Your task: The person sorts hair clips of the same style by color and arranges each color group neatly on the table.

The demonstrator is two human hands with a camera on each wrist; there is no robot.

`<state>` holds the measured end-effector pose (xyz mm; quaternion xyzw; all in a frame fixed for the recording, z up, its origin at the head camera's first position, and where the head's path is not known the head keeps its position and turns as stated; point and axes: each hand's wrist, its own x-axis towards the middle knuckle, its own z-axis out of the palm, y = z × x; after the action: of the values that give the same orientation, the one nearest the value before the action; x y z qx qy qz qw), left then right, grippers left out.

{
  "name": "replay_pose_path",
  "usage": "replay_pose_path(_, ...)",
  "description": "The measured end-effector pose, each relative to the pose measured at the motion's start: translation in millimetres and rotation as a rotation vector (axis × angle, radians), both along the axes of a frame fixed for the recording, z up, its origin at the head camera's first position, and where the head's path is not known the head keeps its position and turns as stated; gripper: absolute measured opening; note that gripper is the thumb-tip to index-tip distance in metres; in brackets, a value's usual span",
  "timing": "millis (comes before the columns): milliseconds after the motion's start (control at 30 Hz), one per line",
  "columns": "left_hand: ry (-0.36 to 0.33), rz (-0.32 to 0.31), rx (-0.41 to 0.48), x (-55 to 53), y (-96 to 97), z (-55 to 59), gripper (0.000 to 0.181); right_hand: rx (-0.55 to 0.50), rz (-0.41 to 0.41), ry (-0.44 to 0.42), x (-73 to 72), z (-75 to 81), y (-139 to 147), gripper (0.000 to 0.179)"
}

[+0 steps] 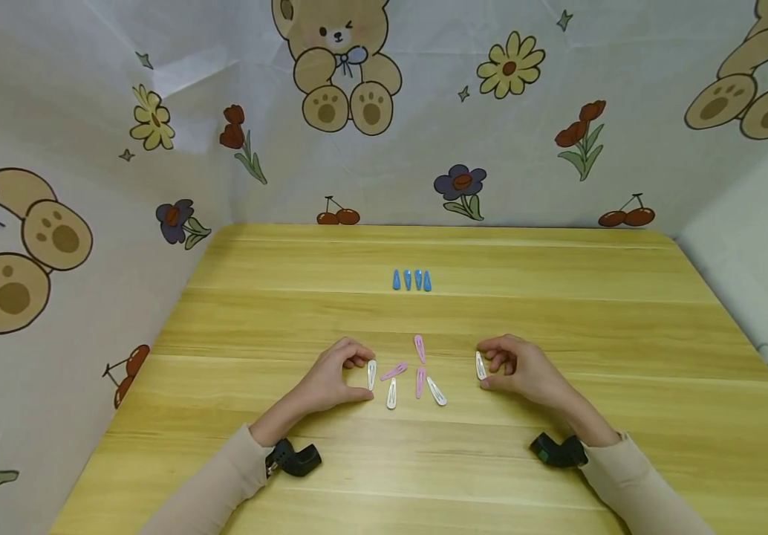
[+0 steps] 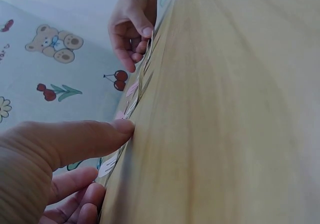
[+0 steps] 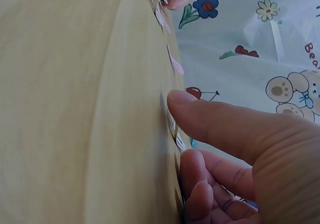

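Note:
My left hand has its thumb and index fingertips at the two ends of a white snap hair clip, low over the table. Likewise my right hand spans another white hair clip end to end between thumb and forefinger; its other fingers are curled in. Between the hands lie two more white clips, one on the left and one slanting on the right. Three pink clips are there too: an upper one, a slanted one and a lower one.
Farther back, several blue hair clips stand in a neat side-by-side row on the wooden table. A patterned cloth with bears and flowers hangs behind the table and along its left side. Black wrist cameras are worn under both wrists.

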<state>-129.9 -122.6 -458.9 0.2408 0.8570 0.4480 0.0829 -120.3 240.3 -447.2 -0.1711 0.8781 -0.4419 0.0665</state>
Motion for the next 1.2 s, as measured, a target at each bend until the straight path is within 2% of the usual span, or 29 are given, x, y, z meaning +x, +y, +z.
replay_pose_path(433,0.004,0.016,0.001,-0.5,0.5,-1.1,0.050,0.052,0.014,0.062,-0.8,-2.4,-1.3,0.049)
replay_pose_path(700,0.018,0.041,-0.004,-1.0,1.9,-2.7,0.047,0.063,0.015,0.067,-1.2,-1.1,-1.6,0.046)
replay_pose_path(1200,0.029,0.038,0.005,0.4,2.4,-2.9,0.042,0.078,0.047,0.064,-2.9,-0.2,-2.3,0.048)
